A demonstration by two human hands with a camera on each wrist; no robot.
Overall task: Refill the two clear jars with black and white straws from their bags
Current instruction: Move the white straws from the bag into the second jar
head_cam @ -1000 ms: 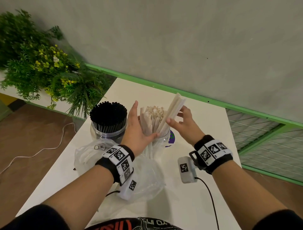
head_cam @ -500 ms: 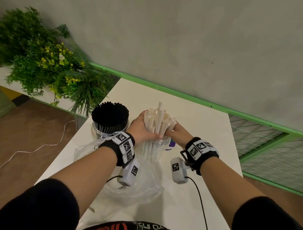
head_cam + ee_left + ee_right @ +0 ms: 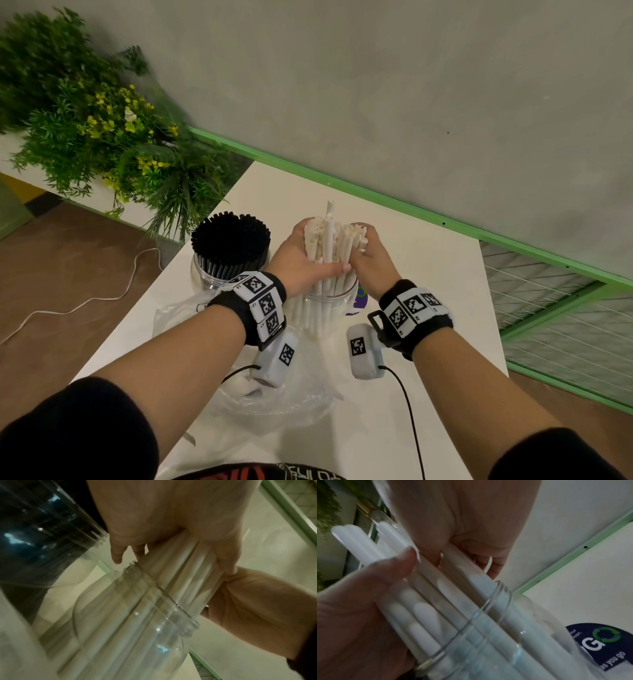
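Both hands were curled round the white straws [image 3: 330, 246] standing in the right jar [image 3: 330, 301]: left hand [image 3: 298, 262] on their left, right hand [image 3: 371, 260] opposite. Left of that jar stood the black-straw jar [image 3: 229, 260]; an empty bag [image 3: 274, 387] lay nearer the table [image 3: 428, 359] edge.

A dark blue round sticker [image 3: 606, 645] lying on the white table, beyond the clear jar and off to the side of the right hand's fingertips, carries white letters "GO" with the O drawn as a green ring of arrows, and below it "as you go". Smaller lines above end in "our" and "ean." and are otherwise cut off. The printing on the crumpled clear plastic bag [image 3: 178, 308], behind the left wrist, is too small to read.
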